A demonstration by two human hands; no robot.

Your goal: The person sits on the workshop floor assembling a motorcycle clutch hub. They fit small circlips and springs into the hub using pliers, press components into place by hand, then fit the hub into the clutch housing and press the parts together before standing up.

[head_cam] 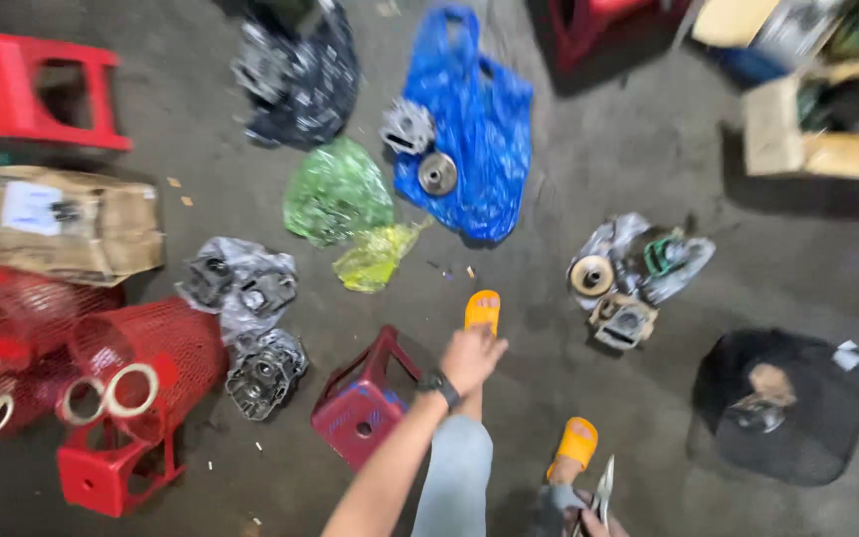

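The left hand hung loosely curled and empty over the tipped maroon stool, not yet gripping it, while the right hand clasped metal pliers; engine parts lay unsorted on bags.

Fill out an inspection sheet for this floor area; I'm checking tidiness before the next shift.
Surface: grey concrete floor, dusty.
Job's things: thin metal tool in the right hand; tipped dark-red plastic stool by the left hand.
Clutter: metal engine parts on plastic bags, blue plastic bag, green plastic bag, red mesh baskets, cardboard box.
Grippers: left hand loosely closed on the knee; right hand shut on the tool.
Cables: nothing seen.
Surroundings: red plastic stools, boxes at the edges.
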